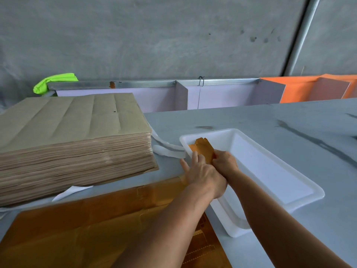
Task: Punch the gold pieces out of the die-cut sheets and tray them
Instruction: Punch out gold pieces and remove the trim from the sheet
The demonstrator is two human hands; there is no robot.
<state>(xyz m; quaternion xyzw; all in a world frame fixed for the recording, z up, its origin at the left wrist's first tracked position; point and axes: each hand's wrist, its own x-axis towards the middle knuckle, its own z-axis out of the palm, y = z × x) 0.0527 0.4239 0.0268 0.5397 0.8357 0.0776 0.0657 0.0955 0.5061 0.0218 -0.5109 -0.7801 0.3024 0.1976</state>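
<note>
Grey concrete wall (154, 35) stands behind a pale grey counter (270, 120). On the counter sits a long white tray (270, 171), and both hands meet at its far left corner. The right hand (225, 162) has its fingers curled round a small bunch of gold pieces (202, 148), which pokes up over the tray's corner. The left hand (201, 175) lies close against the right one, with its fingers straight and its fingertips touching the gold pieces and the tray's rim. A big shiny gold die-cut sheet (96, 219) lies flat on the near side of the counter, under the left arm. A tall stack of brown sheets (73, 144) sits to the left. White strips (168, 149) lie between the stack and the tray. Something bright green (56, 81) peeks out behind the stack.
</note>
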